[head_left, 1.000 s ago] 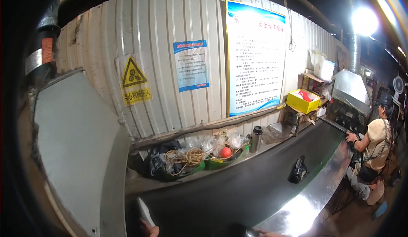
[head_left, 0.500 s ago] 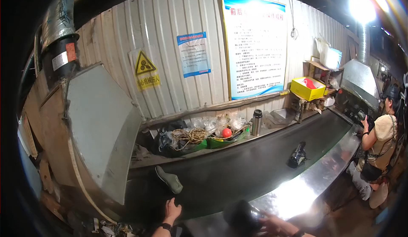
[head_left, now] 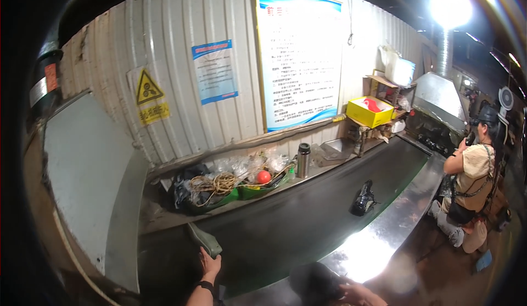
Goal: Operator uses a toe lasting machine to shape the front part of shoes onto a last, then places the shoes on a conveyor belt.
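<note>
A grey-green shoe last (head_left: 201,236) lies on the dark conveyor belt (head_left: 285,212), at its left part. My left hand (head_left: 209,263), with a dark band on the wrist, has its fingers and thumb closed around the near end of the last. At the bottom edge my right hand (head_left: 354,293) grips a black shoe-like object (head_left: 314,282). Its far side is rounded, and blur and shadow hide its details. Farther right on the belt sits a black shoe (head_left: 364,198), apart from both hands.
A shiny metal ledge (head_left: 403,210) runs along the belt's near side. Behind the belt are green bins (head_left: 255,192) with rope and plastic bags, a steel flask (head_left: 303,160) and a yellow box (head_left: 369,112). A metal hood (head_left: 88,180) stands left. Another person (head_left: 475,169) works at right.
My left hand has reached forward and taken hold of the near end of the shoe last. The view has turned, so the surroundings appear farther left. My right hand keeps the black object low.
</note>
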Available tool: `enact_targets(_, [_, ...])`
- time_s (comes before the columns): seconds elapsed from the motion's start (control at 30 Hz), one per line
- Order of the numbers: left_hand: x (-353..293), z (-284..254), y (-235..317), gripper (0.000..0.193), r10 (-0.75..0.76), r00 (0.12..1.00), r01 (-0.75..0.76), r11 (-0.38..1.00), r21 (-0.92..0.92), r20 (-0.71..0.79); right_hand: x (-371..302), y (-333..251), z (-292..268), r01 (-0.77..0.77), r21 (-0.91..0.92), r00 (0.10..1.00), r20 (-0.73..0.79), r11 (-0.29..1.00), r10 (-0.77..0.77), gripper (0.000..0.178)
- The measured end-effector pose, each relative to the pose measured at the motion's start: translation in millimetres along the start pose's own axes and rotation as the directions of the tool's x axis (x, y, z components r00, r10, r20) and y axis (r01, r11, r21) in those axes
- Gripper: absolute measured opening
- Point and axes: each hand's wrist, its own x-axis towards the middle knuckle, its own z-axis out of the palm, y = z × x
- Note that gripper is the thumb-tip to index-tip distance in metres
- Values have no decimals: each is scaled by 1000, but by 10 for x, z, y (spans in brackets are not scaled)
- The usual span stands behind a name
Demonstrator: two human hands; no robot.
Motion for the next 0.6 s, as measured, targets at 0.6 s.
enact_targets(0.6, [228,-238,-449,110,-28,982,83,953,-292,188,210,-149,419,9,205,1000,24,979,-14,58])
